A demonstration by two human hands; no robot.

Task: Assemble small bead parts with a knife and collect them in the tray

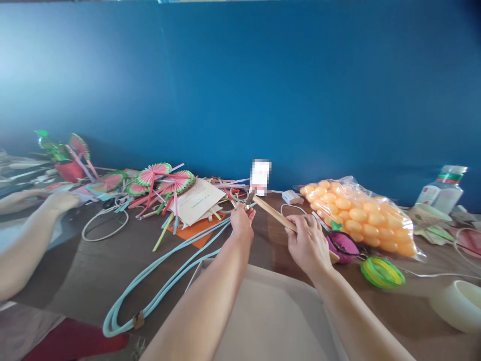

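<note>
My right hand [308,240] is wrapped round the wooden handle of a hammer [274,213], whose dark head lies at the handle's far left end. Close to that head, my left hand [242,220] pinches a small metallic piece [247,205], too small to name. Light blue tubing [161,258] runs in a long loop from beside my left hand toward the lower left. Below my forearms lies a grey-beige board or box surface [274,311].
Watermelon-patterned paper fans [154,174], sticks and papers [197,200] lie left. At the right are a bag of orange balls [363,215], a purple pouch [342,245], green rings [381,272] and a tape roll [460,306]. Another person's arms [30,245] reach in at far left.
</note>
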